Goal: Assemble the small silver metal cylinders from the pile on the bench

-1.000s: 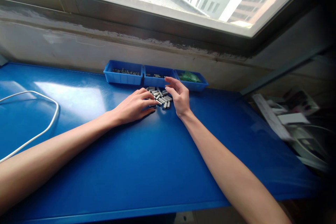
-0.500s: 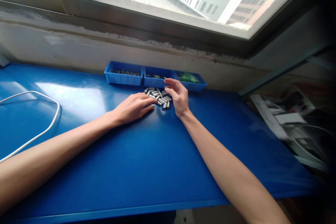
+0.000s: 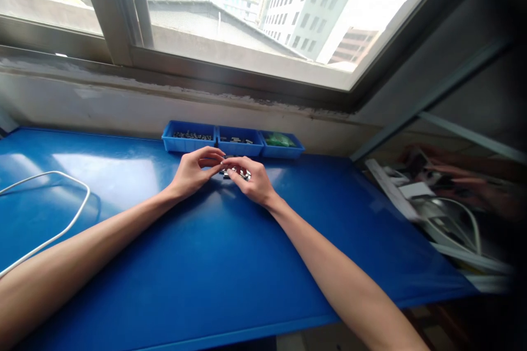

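Observation:
My left hand (image 3: 195, 173) and my right hand (image 3: 252, 181) meet fingertip to fingertip just above a pile of short metal cylinders (image 3: 226, 176) on the blue table. The left thumb and fingers come together in a pinch. On the right hand, the fingers are bent over and the thumb is tucked below them. What lies between the fingertips is hidden or too small to name. Much of the pile is covered by the hands, with a few shiny pieces showing around the right thumb.
Three joined blue bins stand behind the pile: small metal parts in the left bin (image 3: 187, 145), a few cylinders in the middle bin (image 3: 241, 149), a green bag (image 3: 279, 139) in the right one. A white cable (image 3: 78, 211) curves at left. Clutter fills a shelf (image 3: 428, 203) at right.
My left hand has lifted off the pile and closed to a pinch. My right hand has come left and down to meet it. The view has tilted up slightly.

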`<state>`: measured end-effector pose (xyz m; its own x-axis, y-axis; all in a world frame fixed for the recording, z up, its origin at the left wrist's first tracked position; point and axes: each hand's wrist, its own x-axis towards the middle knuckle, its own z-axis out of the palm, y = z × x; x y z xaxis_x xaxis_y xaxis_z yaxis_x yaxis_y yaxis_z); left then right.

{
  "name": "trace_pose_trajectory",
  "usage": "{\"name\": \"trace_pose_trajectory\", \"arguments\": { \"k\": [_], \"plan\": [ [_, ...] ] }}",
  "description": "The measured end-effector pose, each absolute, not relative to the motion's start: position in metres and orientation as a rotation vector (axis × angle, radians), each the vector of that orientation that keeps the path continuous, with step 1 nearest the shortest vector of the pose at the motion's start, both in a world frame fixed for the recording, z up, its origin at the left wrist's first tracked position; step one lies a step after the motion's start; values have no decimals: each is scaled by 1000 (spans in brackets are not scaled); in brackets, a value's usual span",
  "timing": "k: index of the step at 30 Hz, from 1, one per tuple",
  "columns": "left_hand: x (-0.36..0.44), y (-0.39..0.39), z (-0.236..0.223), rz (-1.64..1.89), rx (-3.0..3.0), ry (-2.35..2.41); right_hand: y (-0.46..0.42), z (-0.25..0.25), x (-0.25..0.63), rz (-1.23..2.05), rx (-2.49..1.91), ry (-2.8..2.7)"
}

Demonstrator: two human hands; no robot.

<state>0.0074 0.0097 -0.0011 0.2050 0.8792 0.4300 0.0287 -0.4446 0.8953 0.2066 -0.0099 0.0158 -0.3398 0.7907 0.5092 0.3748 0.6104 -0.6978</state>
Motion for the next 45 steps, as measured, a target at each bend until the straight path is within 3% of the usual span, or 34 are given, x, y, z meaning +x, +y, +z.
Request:
{"name": "trace_pose_trajectory", "arguments": {
  "k": [9,16,25,45],
  "plan": [
    [9,7,-1,1352,1738,847,-4,17,207,1145,-935,-1549],
    [9,13,-5,1376,2155,1058,25,11,212,913,-1054,-1357],
    [14,3,-7,844,2854,744,27,5,219,658,-1152,-1548],
    [10,0,-10,824,2750,876,17,-2,228,649,-1189,-1494]
  ]
}}
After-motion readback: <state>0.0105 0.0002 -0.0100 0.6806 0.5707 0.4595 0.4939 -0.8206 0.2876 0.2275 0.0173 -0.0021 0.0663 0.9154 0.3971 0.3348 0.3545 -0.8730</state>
